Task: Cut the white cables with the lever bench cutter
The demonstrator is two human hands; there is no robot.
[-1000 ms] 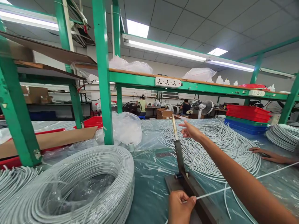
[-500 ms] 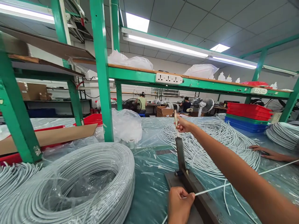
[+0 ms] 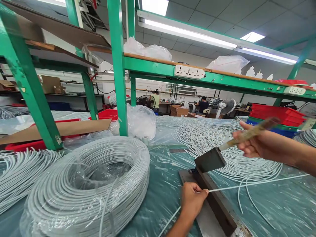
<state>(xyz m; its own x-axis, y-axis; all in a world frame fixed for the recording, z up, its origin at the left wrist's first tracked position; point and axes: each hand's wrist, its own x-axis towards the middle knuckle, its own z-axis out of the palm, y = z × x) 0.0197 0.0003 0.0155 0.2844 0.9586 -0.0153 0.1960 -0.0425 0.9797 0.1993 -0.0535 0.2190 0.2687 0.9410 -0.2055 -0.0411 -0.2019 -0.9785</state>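
Left hand (image 3: 192,199) pinches thin white cable (image 3: 249,185); right hand (image 3: 259,144) grips blurred cutter handle (image 3: 247,134).

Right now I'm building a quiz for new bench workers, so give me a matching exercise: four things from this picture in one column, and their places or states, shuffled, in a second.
Things:
1. left hand
2. right hand
3. large wire coil
4. red trays

Places or states:
A. stacked at the far right of the table
B. pinching a white wire at the cutter base
C. wrapped in clear plastic, lying at the left
D. gripping the cutter handle, blade raised

Pairs: 1-B, 2-D, 3-C, 4-A
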